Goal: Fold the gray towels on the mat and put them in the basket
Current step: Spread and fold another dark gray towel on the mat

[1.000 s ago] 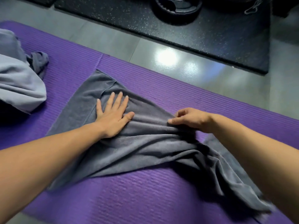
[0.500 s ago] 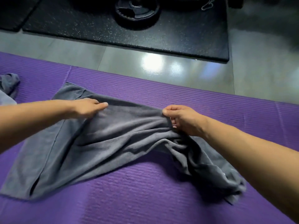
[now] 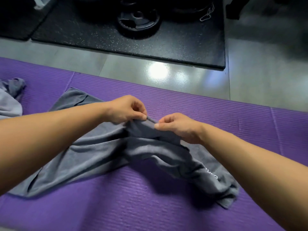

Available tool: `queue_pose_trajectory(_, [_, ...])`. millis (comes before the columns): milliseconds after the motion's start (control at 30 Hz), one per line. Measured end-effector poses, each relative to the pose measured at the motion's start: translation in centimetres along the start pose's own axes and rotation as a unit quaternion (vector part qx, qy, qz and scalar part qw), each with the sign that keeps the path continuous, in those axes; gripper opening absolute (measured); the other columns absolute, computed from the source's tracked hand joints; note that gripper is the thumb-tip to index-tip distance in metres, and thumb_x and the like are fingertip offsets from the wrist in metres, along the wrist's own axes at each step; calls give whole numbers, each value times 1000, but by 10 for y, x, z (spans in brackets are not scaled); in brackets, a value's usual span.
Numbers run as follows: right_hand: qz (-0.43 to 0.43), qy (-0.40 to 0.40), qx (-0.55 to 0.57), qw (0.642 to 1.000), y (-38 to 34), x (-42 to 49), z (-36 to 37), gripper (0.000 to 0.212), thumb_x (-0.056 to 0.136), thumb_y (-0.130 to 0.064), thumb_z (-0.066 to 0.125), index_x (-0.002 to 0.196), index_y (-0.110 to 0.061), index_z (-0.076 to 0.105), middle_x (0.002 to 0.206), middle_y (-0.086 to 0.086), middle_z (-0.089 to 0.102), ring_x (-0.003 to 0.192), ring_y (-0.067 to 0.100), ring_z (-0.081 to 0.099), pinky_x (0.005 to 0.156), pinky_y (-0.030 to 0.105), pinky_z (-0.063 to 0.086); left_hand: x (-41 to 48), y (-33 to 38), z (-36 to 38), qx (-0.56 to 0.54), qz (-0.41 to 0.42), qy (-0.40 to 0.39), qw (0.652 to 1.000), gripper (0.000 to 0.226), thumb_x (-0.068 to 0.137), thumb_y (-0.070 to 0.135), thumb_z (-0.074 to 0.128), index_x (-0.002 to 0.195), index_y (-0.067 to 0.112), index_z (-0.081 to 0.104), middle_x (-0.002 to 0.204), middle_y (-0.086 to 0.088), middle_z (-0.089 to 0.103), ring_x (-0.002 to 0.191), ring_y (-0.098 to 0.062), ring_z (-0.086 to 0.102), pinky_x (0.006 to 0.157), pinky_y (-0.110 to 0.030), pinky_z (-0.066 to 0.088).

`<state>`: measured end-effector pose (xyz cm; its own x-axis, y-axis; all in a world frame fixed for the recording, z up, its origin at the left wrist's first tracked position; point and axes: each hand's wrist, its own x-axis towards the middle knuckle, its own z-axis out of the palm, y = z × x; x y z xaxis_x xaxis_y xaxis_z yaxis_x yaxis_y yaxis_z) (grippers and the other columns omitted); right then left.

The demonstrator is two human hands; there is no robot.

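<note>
A dark gray towel (image 3: 103, 152) lies rumpled across the purple mat (image 3: 150, 205), its left part flat and its right end bunched near my right forearm. My left hand (image 3: 126, 110) pinches the towel's far edge between thumb and fingers. My right hand (image 3: 176, 127) pinches the same edge a short way to the right. Between the two hands the edge is lifted off the mat. More gray towels (image 3: 10, 97) lie heaped at the mat's left edge. No basket is in view.
Beyond the mat runs a glossy gray tiled floor (image 3: 166, 75). A black rubber gym mat (image 3: 133, 39) lies further back with a black weight plate (image 3: 138, 20) on it.
My left hand slid right along the towel's far edge, close to my right hand. Both hands now pinch that edge and lift it. The view has shifted slightly.
</note>
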<state>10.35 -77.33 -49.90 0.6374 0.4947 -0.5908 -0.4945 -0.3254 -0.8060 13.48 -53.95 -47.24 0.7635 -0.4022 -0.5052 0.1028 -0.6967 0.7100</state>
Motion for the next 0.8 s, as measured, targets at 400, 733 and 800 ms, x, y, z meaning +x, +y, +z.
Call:
queue_pose_trajectory(400, [100, 17, -145, 984, -19, -73, -109, 42, 73, -51, 84, 57, -20, 60, 60, 5, 47, 54, 18, 41, 54, 30, 28, 6, -36, -19, 61, -71, 182, 979, 12, 91, 21, 73, 80, 18, 69, 76, 2, 71, 68, -14, 59, 71, -33, 50])
queue_pose_trajectory(733, [229, 125, -385, 885, 7, -171, -166, 44, 85, -48, 75, 65, -13, 58, 49, -3, 54, 43, 11, 46, 41, 19, 36, 54, 23, 19, 152, -66, 118, 979, 12, 97, 22, 62, 89, 13, 63, 89, -5, 66, 89, -26, 59, 74, -31, 36])
queue_pose_trajectory(800, [255, 143, -452, 843, 2, -188, -173, 43, 86, -53, 72, 67, -14, 65, 49, -10, 59, 50, 8, 53, 47, 20, 40, 61, 27, 30, 144, -74, 115, 980, 13, 98, 20, 59, 90, 10, 62, 90, -7, 65, 89, -28, 58, 73, -32, 36])
